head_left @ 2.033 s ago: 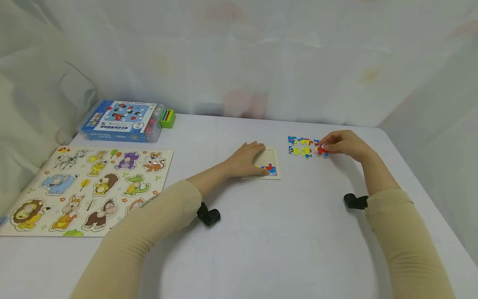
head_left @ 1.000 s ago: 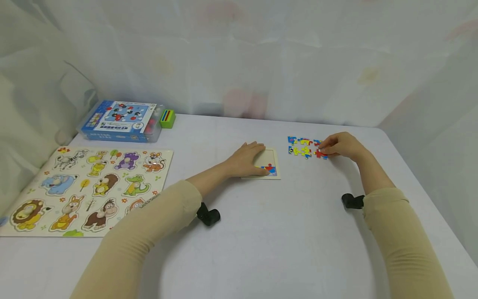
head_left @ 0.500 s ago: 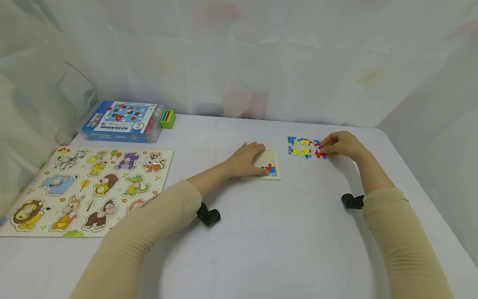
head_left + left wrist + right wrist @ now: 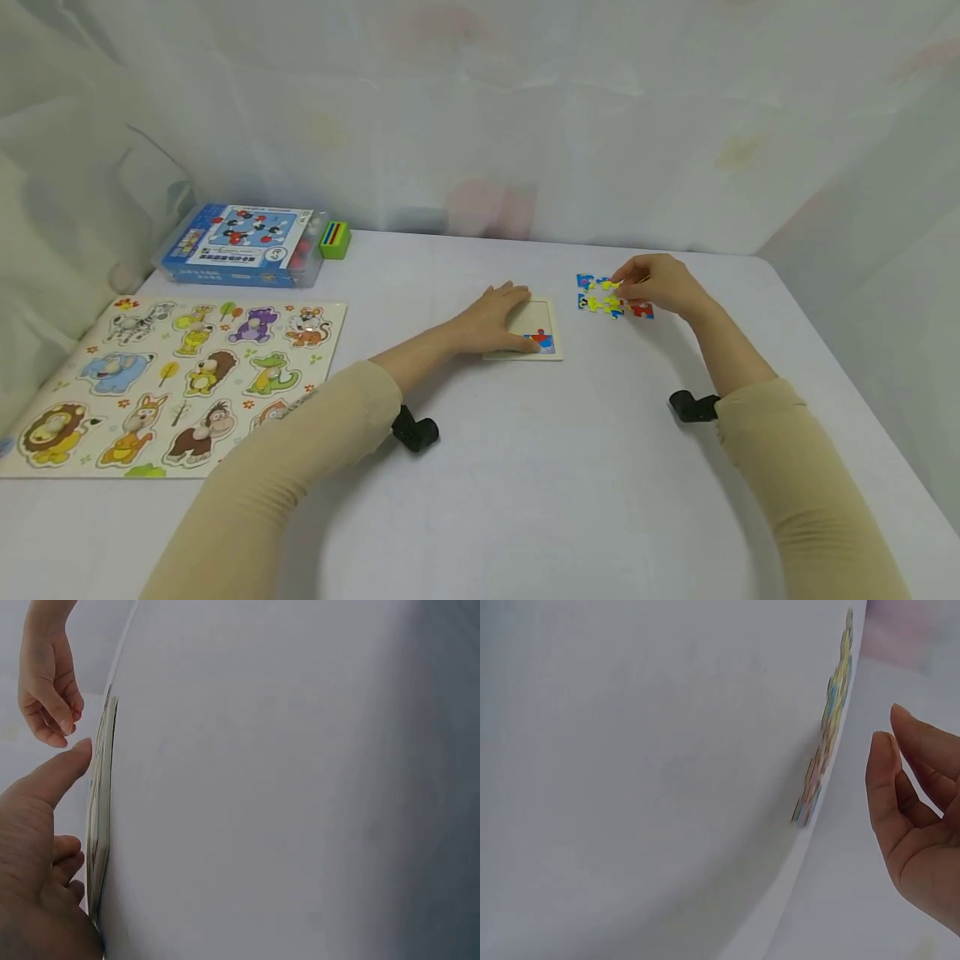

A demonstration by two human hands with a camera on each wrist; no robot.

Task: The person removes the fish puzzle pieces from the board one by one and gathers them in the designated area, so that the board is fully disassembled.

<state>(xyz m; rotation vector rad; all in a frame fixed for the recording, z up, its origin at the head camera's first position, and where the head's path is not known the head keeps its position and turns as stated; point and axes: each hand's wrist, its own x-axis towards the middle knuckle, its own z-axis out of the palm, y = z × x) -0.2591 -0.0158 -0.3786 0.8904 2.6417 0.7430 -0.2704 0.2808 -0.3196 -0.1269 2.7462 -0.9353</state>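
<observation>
My left hand [image 4: 487, 323] rests on a small wooden puzzle tray [image 4: 556, 329], its fingers spread and the thumb near the lower edge. Red and blue jigsaw pieces [image 4: 543, 340] lie along the tray's bottom; the hand covers its left part. The left wrist view catches the tray [image 4: 103, 825] edge-on beside the thumb. To the right, my right hand [image 4: 660, 285] hovers over loose jigsaw pieces [image 4: 593, 303], yellow and blue, with a red piece [image 4: 642, 311] below its fingers. Seen from the right wrist, thumb and forefinger [image 4: 883, 754] are apart with nothing visible between them.
At the left lies a large animal peg puzzle board [image 4: 168, 383], partly behind the left sleeve. Behind it stand a blue boxed molecule kit [image 4: 236, 246] and a small green block [image 4: 336, 240] with coloured stripes. A pale curtain [image 4: 600, 125] hangs along the table's back edge.
My right hand has nudged the red pieces slightly left and down, then risen and shifted left over the yellow pieces. The left hand stays on the tray.
</observation>
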